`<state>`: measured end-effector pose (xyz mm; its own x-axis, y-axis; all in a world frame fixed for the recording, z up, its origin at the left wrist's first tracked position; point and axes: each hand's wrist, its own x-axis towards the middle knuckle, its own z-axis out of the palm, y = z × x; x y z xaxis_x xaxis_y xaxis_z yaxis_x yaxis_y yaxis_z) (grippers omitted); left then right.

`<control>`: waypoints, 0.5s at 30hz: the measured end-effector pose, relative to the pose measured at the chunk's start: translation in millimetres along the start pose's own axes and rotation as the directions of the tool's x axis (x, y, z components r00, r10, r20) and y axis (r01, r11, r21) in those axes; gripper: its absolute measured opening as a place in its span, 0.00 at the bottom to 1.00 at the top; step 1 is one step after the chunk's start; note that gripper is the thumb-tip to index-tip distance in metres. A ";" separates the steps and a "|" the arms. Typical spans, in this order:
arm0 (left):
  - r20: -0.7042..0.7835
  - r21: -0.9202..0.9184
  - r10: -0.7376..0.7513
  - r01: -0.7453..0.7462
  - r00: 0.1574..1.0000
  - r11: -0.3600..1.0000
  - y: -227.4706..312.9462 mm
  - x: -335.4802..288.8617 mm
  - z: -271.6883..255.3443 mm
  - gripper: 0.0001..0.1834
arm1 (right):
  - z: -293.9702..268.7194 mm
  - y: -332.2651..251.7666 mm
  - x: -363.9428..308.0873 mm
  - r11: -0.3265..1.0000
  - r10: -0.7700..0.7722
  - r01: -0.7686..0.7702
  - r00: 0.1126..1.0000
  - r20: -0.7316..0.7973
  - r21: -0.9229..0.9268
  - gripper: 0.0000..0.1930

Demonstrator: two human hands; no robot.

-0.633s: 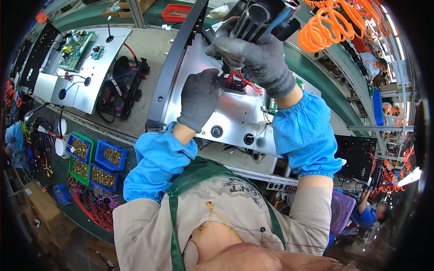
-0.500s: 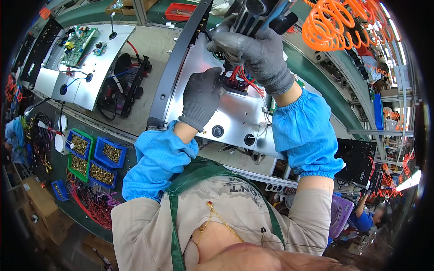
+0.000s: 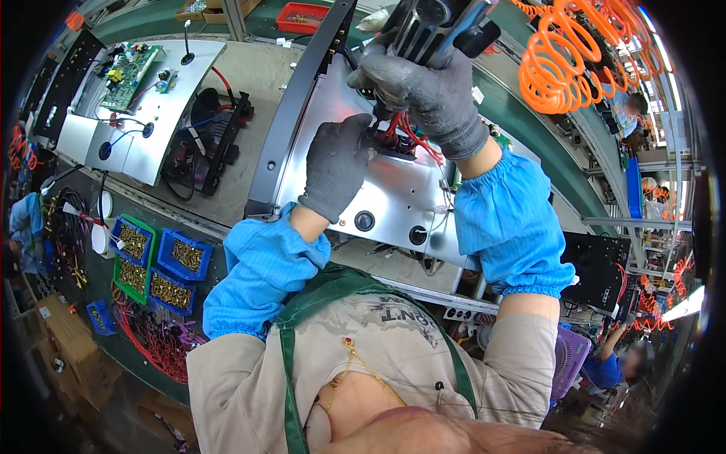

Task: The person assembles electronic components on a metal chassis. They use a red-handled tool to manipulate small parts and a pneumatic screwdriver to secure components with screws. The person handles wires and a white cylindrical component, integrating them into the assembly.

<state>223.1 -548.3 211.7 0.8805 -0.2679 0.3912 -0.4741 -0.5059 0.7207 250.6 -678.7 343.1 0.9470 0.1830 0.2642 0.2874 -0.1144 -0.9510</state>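
My right hand (image 3: 423,87), in a dark grey glove, is wrapped round a black and silver power screwdriver (image 3: 425,30). The tool's lower end is over a dark part with red wires (image 3: 404,130) mounted in a shiny metal panel (image 3: 393,185); its tip is hidden. Just left of that part, my gloved left hand (image 3: 337,163) rests over the panel with its fingers curled together. Whatever its fingertips pinch, if anything, is hidden against the dark part. A dark frame rail (image 3: 283,144) runs along the panel's left side.
On the left stands another metal panel with a green circuit board (image 3: 130,79). Blue trays (image 3: 184,256) of brass-coloured fasteners sit below it, near red wires (image 3: 162,352). An orange coiled hose (image 3: 556,72) hangs at upper right. A red tray (image 3: 301,18) lies at the back.
The orange coiled hose has swung a little to the right and down. Both hands and the screwdriver stay almost in the same place.
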 end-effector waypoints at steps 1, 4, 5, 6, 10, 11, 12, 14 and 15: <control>0.003 -0.003 0.005 -0.005 1.000 1.000 0.6 -0.2 0.3 0.23 | 0.0 -1.1 -1.1 1.000 0.002 -0.002 1.000 0.000 0.012 0.11; 0.008 0.006 0.007 -0.007 1.000 1.000 1.3 -0.4 -0.3 0.23 | 2.4 -1.8 -1.9 0.999 0.010 -0.008 0.998 -0.060 0.033 0.11; 0.011 0.012 0.001 -0.001 1.000 1.000 1.9 -0.2 0.0 0.23 | 2.7 -1.9 -2.5 0.999 0.016 -0.013 0.996 -0.093 0.033 0.11; 0.014 0.019 -0.005 0.005 1.000 1.000 2.0 0.3 0.5 0.24 | 3.4 -4.7 -4.7 1.000 -0.006 0.004 0.997 -0.083 -0.014 0.11; -0.006 0.062 0.009 -0.008 1.000 0.998 -2.4 -4.0 6.4 0.26 | 2.6 -3.7 -9.3 0.965 -0.138 0.136 0.990 0.009 -0.223 0.12; 0.003 0.052 -0.010 0.010 1.000 0.999 -0.9 -1.6 5.1 0.27 | 1.3 -2.2 -7.6 0.941 -0.190 0.196 0.981 0.046 -0.278 0.13; 0.012 0.042 -0.028 0.028 1.000 0.999 0.2 -0.4 4.4 0.28 | 5.9 -5.9 -6.2 0.991 -0.001 -0.005 0.999 -0.041 -0.130 0.12; -0.002 0.027 -0.009 0.009 1.000 1.000 -0.3 -2.9 5.8 0.31 | 5.2 -3.8 -3.9 0.999 -0.004 0.002 0.999 -0.039 -0.041 0.11; -0.011 0.020 0.001 -0.001 1.000 1.000 -1.5 -3.6 6.6 0.32 | 4.6 -2.7 -2.4 1.000 -0.007 0.007 0.999 -0.037 0.003 0.10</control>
<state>220.6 -552.0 205.4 0.8798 -0.2591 0.3985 -0.4746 -0.5218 0.7088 246.9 -674.3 344.3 0.9497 0.1477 0.2763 0.2934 -0.1099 -0.9497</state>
